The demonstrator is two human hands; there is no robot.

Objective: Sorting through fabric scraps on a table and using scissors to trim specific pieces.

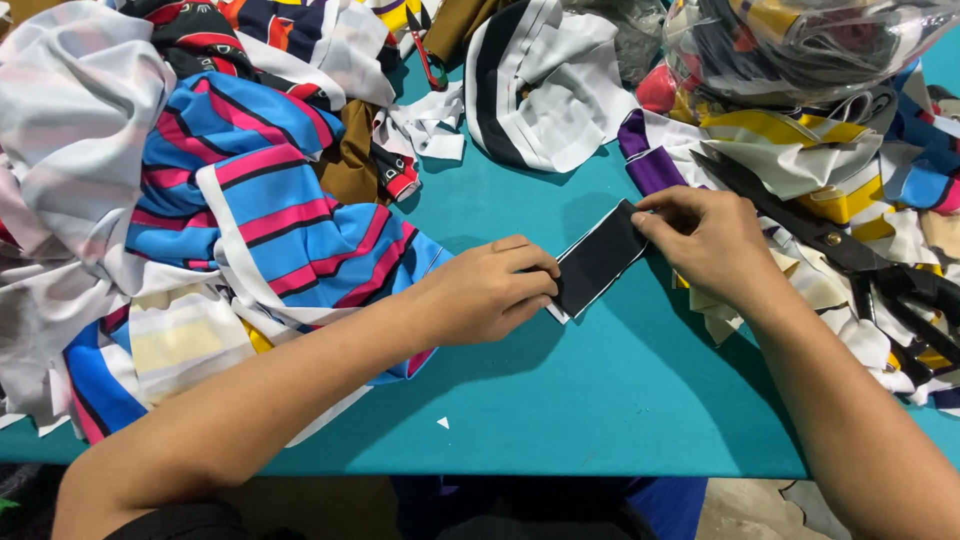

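I see a small black cloth strip [598, 260] with white edges lying slantwise near the middle of the teal tabletop [600, 400]. My left hand [490, 290] pins its lower end, grip closed on it; my right hand [705, 235] pinches its upper end. Black scissors [800, 222] lie just beyond the right hand on a heap of scraps [850, 170]. A blue and pink striped cloth [260, 200] is piled left. A clear bag of cloth [800, 40] sits at the far right corner.
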